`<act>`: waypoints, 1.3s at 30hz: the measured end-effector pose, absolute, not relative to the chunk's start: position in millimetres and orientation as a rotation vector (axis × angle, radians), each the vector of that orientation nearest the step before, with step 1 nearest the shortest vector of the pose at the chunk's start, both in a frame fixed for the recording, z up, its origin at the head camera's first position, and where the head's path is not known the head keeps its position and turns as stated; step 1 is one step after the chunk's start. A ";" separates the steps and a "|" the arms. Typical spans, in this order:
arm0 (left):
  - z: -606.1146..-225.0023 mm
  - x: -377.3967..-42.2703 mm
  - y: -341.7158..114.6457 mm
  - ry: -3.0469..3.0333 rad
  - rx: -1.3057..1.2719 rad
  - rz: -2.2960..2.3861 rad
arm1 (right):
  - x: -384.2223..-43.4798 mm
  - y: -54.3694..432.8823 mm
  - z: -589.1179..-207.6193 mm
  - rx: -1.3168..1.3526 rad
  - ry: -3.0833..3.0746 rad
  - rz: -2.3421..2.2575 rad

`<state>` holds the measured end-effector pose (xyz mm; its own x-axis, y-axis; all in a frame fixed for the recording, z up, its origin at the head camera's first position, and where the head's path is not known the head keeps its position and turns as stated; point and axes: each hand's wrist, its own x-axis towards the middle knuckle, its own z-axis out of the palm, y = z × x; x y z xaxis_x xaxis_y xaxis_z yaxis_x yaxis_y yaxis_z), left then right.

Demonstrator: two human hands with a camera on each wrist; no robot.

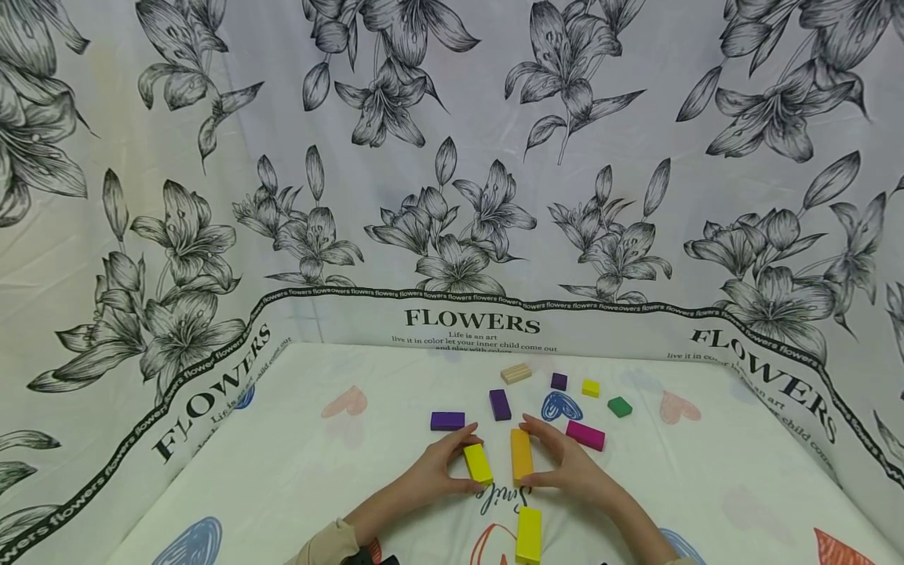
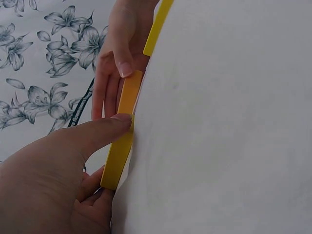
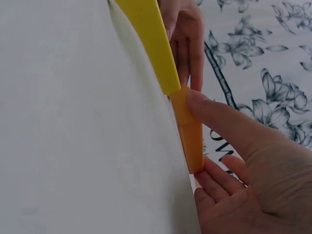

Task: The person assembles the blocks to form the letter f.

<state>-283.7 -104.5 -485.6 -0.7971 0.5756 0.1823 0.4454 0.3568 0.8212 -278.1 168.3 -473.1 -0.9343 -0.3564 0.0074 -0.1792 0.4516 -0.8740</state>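
The left hand (image 1: 441, 468), spread to block length, pinched the yellow block (image 1: 478, 464) by its ends, and the right hand (image 1: 568, 467), spread likewise, pinched the orange block (image 1: 522, 457) at the yellow block's 3 o'clock, apparently leaving facing sides unobstructed.

What seems a floral curtain (image 1: 469, 157) hangs behind the heart-printed white cloth (image 1: 318, 455).

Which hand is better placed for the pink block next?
Right, probably: the right hand is nearer the pink block, though it holds the orange block. The left hand, farther off, grips a yellow block.
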 end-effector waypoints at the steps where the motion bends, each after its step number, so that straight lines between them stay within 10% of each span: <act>1: -485.6 -283.7 -104.6 2.466 0.947 1.434 | -277.7 167.8 -472.7 -0.468 2.515 -1.492; 39: -482.5 -282.3 -105.4 2.459 0.935 1.442 | -278.9 167.0 -473.4 -0.506 2.519 -1.442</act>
